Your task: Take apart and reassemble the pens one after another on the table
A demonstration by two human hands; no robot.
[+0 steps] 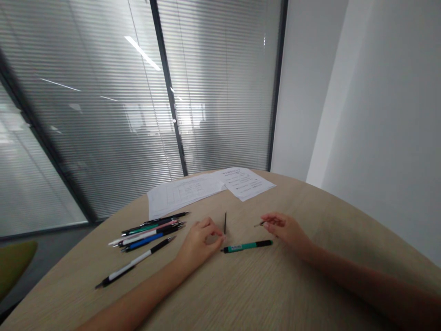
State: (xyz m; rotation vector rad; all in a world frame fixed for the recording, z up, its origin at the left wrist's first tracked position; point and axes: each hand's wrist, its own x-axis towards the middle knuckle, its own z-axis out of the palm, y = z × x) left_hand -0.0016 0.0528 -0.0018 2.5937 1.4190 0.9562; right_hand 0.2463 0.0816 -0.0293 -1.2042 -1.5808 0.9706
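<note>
My left hand [201, 240] pinches the lower end of a thin black pen refill [225, 223], which stands upright above the table. My right hand [279, 226] holds a short dark pen part with a metal tip [260, 224] between its fingertips. The exact part is too small to identify. Lying between my hands, just below them, is a green-and-black pen [246, 246]. It is close to my left fingertips and its barrel looks closed.
A loose group of several pens [148, 232] and a black-and-white pen [135, 264] lie on the round wooden table [241, 294] to the left. Printed papers [213, 184] lie at the far edge. Behind the table are glass partitions with blinds and a white wall.
</note>
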